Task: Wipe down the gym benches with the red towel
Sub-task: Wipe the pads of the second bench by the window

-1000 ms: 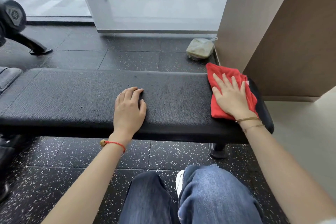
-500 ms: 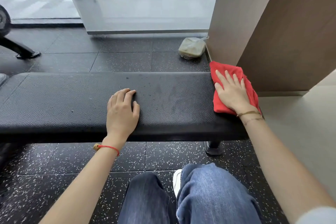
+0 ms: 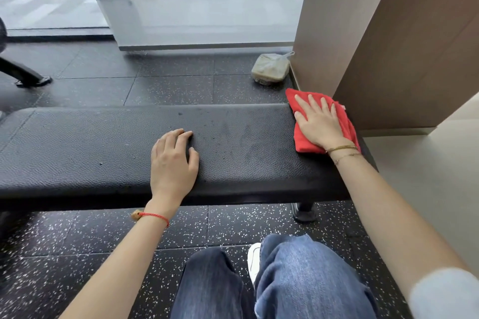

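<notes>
The right hand [image 3: 320, 124] lies flat, fingers [image 3: 311, 101] spread, on a folded red cloth towel [image 3: 300, 141] at the black padded leather surface's [image 3: 90, 142] end; the left hand [image 3: 173, 163] rests palm-down mid-surface.

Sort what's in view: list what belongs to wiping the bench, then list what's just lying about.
Part of the job:
red towel, pressed flat under the right hand
black bench
left hand, resting on the pad

Just lying about:
plastic bag on the floor by the wall
equipment foot, far left
</notes>
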The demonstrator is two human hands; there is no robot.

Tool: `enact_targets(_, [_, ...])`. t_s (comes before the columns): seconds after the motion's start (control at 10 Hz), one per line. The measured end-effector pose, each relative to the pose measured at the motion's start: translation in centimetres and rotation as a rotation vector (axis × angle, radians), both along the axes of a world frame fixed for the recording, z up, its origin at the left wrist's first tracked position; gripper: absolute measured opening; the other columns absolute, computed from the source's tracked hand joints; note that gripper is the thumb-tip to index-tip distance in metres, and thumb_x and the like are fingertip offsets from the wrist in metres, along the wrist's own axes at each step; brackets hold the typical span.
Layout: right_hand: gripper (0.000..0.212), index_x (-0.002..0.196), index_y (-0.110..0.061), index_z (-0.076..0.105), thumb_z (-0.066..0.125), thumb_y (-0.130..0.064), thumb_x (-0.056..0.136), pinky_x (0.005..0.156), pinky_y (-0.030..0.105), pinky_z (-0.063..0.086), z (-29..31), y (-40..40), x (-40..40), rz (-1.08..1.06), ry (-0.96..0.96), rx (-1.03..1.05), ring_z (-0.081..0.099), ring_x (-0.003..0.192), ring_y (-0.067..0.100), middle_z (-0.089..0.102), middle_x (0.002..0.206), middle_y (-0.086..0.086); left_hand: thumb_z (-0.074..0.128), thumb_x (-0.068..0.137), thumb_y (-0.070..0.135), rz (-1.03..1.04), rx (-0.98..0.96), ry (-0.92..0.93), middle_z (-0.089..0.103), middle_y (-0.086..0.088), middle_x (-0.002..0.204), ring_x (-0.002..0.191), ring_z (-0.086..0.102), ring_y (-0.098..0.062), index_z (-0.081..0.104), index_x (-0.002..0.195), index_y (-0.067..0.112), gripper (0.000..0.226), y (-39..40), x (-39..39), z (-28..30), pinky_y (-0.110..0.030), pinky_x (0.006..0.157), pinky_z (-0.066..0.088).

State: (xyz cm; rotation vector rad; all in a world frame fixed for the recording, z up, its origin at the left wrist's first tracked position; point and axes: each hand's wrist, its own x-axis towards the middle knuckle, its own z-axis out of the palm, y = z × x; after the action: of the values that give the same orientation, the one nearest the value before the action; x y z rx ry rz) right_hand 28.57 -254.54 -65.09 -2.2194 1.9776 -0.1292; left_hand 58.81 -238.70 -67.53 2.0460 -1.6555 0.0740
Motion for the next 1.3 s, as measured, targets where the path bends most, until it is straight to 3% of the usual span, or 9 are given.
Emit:
enact_targets(0.3, [0.054,0.151,-0.045,0.015,0.031,-0.045,0.1,0.121,0.038,-0.007,-0.9,10.0,-3.0,0.121,-0.044,-0.097,0.006,0.151,0.023,0.013,0.162,-0.005,0.052,0.094,0.022,-0.008,-0.008,-0.001,0.054,-0.008,0.136,0.131,0.044,-0.027,0.056,0.131,0.011,0.039,0.0,0.1,-0.2,-0.044,0.114,0.031])
enact_targets(0.5, [0.054,0.153,-0.04,0.011,0.026,-0.044,0.102,0.121,0.046,-0.005,0.0,3.6,-1.6,-0.061,-0.027,-0.017,0.003,0.15,0.03,0.006,0.164,0.0,0.053,0.093,0.02,-0.003,-0.006,0.001,0.054,-0.009,0.136,0.131,0.044,-0.028,0.056,0.13,0.01,0.038,0.0,-0.1,0.0,-0.045,0.114,0.031])
enact_targets(0.6, [0.055,0.154,-0.036,0.01,0.025,-0.042,0.102,0.121,0.046,-0.007,0.4,1.9,2.6,0.007,-0.042,0.013,0.001,0.151,0.029,0.005,0.164,0.001,0.054,0.093,0.019,0.003,-0.005,0.006,0.054,-0.009,0.135,0.13,0.044,-0.029,0.057,0.129,0.01,0.038,0.0,-0.1,0.1,-0.046,0.113,0.031])
enact_targets(0.8, [0.055,0.153,-0.039,0.018,0.035,-0.041,0.1,0.122,0.041,-0.002,-0.4,8.6,6.2,0.381,-0.079,-0.086,0.009,0.15,0.022,0.016,0.162,-0.005,0.053,0.093,0.021,-0.012,-0.01,-0.005,0.054,-0.008,0.136,0.13,0.044,-0.028,0.056,0.13,0.011,0.039,-0.1,0.2,0.0,-0.045,0.114,0.031])
enact_targets(0.9, [0.055,0.152,-0.04,0.02,0.037,-0.041,0.1,0.122,0.041,0.0,-0.8,10.0,2.3,0.34,-0.089,-0.117,0.012,0.15,0.021,0.02,0.161,-0.005,0.053,0.093,0.021,-0.015,-0.01,-0.008,0.054,-0.008,0.136,0.131,0.044,-0.027,0.056,0.13,0.011,0.038,-0.1,0.3,-0.1,-0.045,0.114,0.031])
enact_targets(1.1, [0.054,0.154,-0.037,0.013,0.028,-0.041,0.102,0.122,0.045,-0.003,-0.1,3.7,-1.6,-0.012,-0.019,-0.043,0.006,0.15,0.027,0.01,0.163,0.001,0.051,0.094,0.022,-0.007,0.002,-0.011,0.053,-0.008,0.137,0.132,0.043,-0.027,0.055,0.131,0.011,0.039,0.0,0.1,-0.1,-0.044,0.115,0.03])
enact_targets(1.3, [0.055,0.153,-0.037,0.016,0.03,-0.04,0.101,0.122,0.041,0.0,-0.8,7.0,-1.6,0.036,-0.052,-0.104,0.012,0.15,0.026,0.015,0.162,0.004,0.051,0.094,0.022,-0.014,0.0,-0.009,0.053,-0.008,0.137,0.132,0.043,-0.027,0.055,0.131,0.011,0.039,0.0,0.2,-0.1,-0.045,0.114,0.03])
